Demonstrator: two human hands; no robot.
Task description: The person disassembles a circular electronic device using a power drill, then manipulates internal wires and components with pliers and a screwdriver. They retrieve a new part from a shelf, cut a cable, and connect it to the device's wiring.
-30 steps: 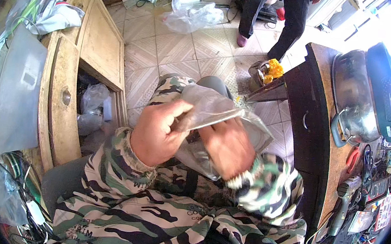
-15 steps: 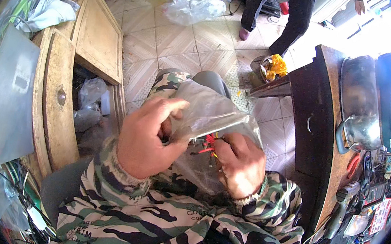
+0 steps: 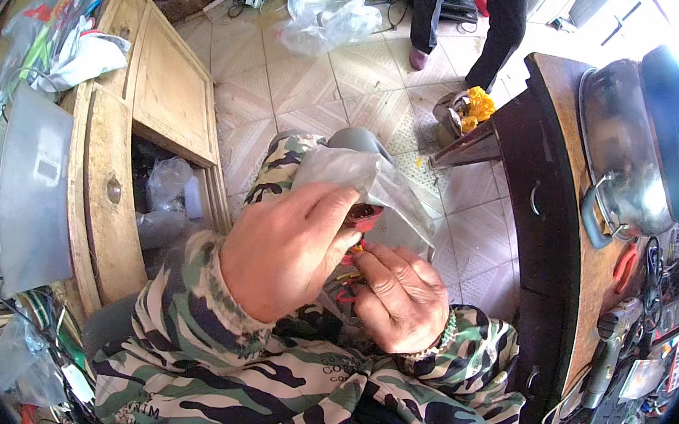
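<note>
Change: since half a second ago, the left hand [image 3: 288, 248] has been brought lower and nearer the right hand [image 3: 401, 296], and the clear plastic bag [image 3: 361, 176] has been lifted less high over the lap.
Left grip: closed on the bag's lower edge, with a small dark red part [image 3: 365, 213] pinched at the fingertips together with the plastic.
Right grip: fingers curled narrow around thin red and yellow wires [image 3: 349, 268]; whether they are pinched or only touched cannot be told, as the fingertips are hidden behind the left hand.
Thing's place: the red part is held above the lap, just up and to the left of the right hand, touching the left fingertips.
Key relation: the wires are seen to run down from the red part toward the right hand, so their long axis lies roughly upright between the two hands; the left hand is the nearer to the part.
Edges: a dark wooden desk [image 3: 545, 195] stands close on the right, a pale wooden cabinet [image 3: 106, 183] on the left.
Open room: tiled floor [image 3: 305, 81] lies ahead of the knees.
</note>
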